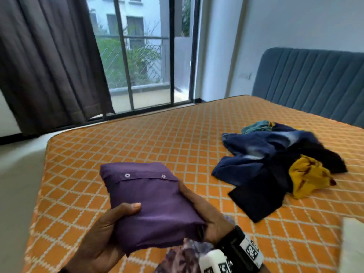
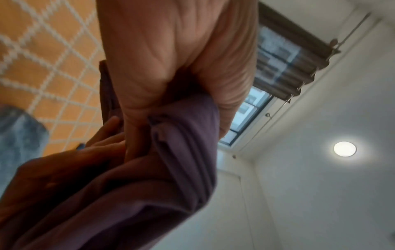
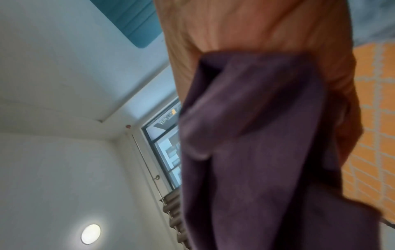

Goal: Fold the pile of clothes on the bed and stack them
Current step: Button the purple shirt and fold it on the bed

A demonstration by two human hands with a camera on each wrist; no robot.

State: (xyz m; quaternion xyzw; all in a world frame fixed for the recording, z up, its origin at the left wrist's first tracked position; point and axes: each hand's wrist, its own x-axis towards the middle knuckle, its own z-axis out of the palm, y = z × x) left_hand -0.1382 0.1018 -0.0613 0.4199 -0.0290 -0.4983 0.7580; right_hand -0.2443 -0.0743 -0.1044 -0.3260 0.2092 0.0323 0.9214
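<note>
The bed (image 1: 157,134) carries an unfolded pile of clothes (image 1: 275,160) toward the headboard. Nearer its foot, left hand (image 1: 102,233) and right hand (image 1: 206,211) clasp one folded purple garment (image 1: 153,203); most folding remains.

Bed (image 1: 157,138): orange lattice cover, bare across the far-left corner, along the window-side edge and through the middle; a hand can pass there.

Obstacle, headboard side: loose pile of clothes (image 1: 275,160), navy, black, teal and mustard, sprawling toward the middle.

Obstacle, near edge: folded purple garment (image 1: 153,203), held up in both hands; patterned cloth (image 1: 183,259) under it.

Bare strip between the purple garment and the pile.

Near edge at the headboard end: white item (image 1: 352,245), blurred.
</note>
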